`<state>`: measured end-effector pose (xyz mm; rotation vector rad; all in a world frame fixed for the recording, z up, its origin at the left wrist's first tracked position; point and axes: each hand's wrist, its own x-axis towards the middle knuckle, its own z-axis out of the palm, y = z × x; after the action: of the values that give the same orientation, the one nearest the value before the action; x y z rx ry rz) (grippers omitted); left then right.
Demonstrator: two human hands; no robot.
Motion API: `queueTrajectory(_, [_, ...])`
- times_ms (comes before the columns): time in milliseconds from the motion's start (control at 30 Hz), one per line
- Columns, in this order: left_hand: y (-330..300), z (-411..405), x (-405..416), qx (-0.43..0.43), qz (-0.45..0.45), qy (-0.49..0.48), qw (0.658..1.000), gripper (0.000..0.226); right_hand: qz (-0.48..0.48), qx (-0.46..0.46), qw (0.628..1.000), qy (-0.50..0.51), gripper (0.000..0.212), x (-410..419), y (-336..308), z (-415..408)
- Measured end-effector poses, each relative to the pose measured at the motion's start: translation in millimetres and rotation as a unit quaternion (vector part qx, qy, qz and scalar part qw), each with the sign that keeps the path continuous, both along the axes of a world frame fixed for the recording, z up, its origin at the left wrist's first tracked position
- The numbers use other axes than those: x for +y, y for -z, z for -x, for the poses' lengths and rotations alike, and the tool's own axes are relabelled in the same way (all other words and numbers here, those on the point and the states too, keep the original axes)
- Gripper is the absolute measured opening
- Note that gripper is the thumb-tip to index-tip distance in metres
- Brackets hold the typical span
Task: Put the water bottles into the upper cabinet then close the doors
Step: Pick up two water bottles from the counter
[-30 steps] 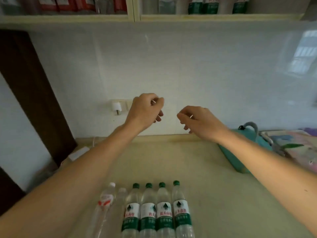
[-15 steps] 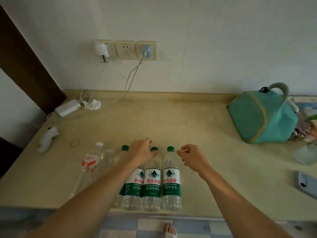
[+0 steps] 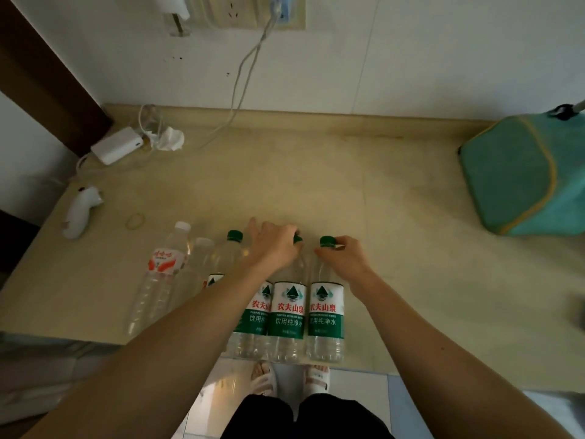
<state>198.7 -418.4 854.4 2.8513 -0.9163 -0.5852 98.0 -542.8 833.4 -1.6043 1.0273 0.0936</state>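
Both hands at the necks of green-capped water bottles standing upright at the counter's front edge.

Head view: a row of clear plastic bottles stands with long axes vertical and caps up on the beige counter (image 3: pixel 316 185), touching side by side. The left hand (image 3: pixel 273 248) curls over the tops of the middle bottles, fingers around the neck of the second bottle from the right (image 3: pixel 289 312). The right hand (image 3: pixel 345 258) pinches the rightmost bottle (image 3: pixel 326 312) just under its green cap (image 3: pixel 327 240). A red-labelled bottle (image 3: pixel 161 270) stands at the left end. A teal fabric bag (image 3: pixel 522 175) sits well apart, far right.
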Motion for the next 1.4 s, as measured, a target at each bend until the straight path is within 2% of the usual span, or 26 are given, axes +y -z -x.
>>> queueTrajectory(100, [-6.0,-1.6,-1.2,0.042,0.038,-0.012,0.998,0.032,-0.011,-0.016,0.999,0.026,0.041,-3.0,-6.1,9.6])
queueTrajectory(167, [-12.5,0.5,-0.9,0.086,0.113,-0.013,0.990,0.033,-0.008,-0.047,0.997,0.053,0.042,-6.8,-14.7,19.0])
queueTrajectory(267, [-33.4,3.5,2.0,0.140,0.257,-0.026,0.956,0.038,0.010,-0.099,0.992,0.082,0.037,-10.7,-39.0,30.0])
queueTrajectory(367, [-57.7,6.0,10.9,0.165,0.354,-0.031,0.920,0.039,0.052,-0.161,0.982,0.080,0.029,-8.0,-66.2,45.2])
queueTrajectory(500, [-81.6,12.2,24.4,0.176,0.435,-0.012,0.883,0.037,0.145,-0.228,0.961,0.059,0.035,3.9,-96.6,70.8])
queueTrajectory(600, [-89.2,23.5,33.2,0.164,0.476,0.039,0.863,0.039,0.174,-0.273,0.944,0.063,0.037,17.9,-104.0,83.6])
queueTrajectory(800, [-82.1,39.5,46.2,0.036,0.488,0.142,0.860,0.038,0.222,-0.297,0.926,0.074,0.036,27.3,-101.3,86.2])
queueTrajectory(900, [-78.3,38.7,51.3,0.014,0.480,0.162,0.862,0.039,0.244,-0.288,0.925,0.048,0.037,25.2,-102.1,82.3])
queueTrajectory(1100, [-81.7,34.5,51.2,0.072,0.447,0.162,0.877,0.042,0.272,-0.270,0.923,0.025,0.040,22.9,-98.2,79.4])
queueTrajectory(1200, [-76.2,35.4,54.9,0.105,0.425,0.143,0.888,0.053,0.267,-0.264,0.927,0.011,0.044,18.9,-92.3,80.7])
queueTrajectory(1300, [-59.1,39.2,62.0,0.153,0.399,0.092,0.900,0.077,0.242,-0.235,0.941,-0.016,0.062,10.2,-75.9,86.7])
queueTrajectory(1400, [-34.1,47.8,63.5,0.194,0.377,0.029,0.905,0.095,0.167,-0.185,0.967,-0.049,0.084,6.0,-49.8,92.6])
